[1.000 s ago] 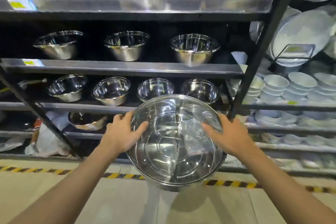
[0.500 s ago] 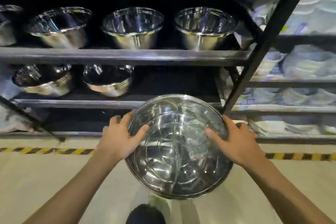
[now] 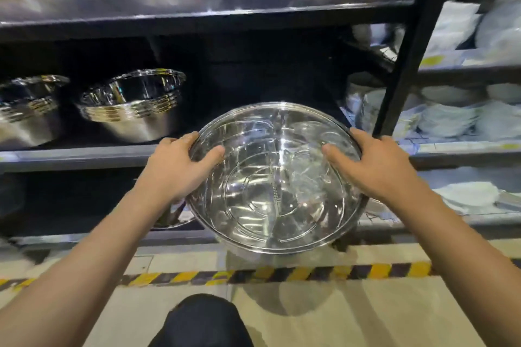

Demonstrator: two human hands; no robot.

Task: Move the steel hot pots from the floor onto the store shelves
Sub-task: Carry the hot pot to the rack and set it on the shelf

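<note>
Both hands held one steel hot pot [image 3: 277,177] in the air, in front of the dark shelving and above the floor [image 3: 366,315]. The left hand [image 3: 180,166] gripped the pot's left rim, fingers curled over the outer edge and thumb lying inside the bowl; the right hand [image 3: 377,166] did the same on the right rim. The pot's open mouth faced the camera — a thin divider ran down its middle.

It hung level with the middle shelf [image 3: 73,156], just in front of that shelf's bare right-hand part. Further left on this shelf stood a stack of steel bowls [image 3: 132,104], and another stack [image 3: 28,107] at the picture's edge. On the upper shelf [image 3: 211,5] more steel vessels showed, blurred. Right of the black upright post [image 3: 408,45] white dishes [image 3: 451,118] were stacked. A yellow-and-black striped tape [image 3: 282,273] crossed the floor — a dark knee [image 3: 203,321] showed at the bottom.
</note>
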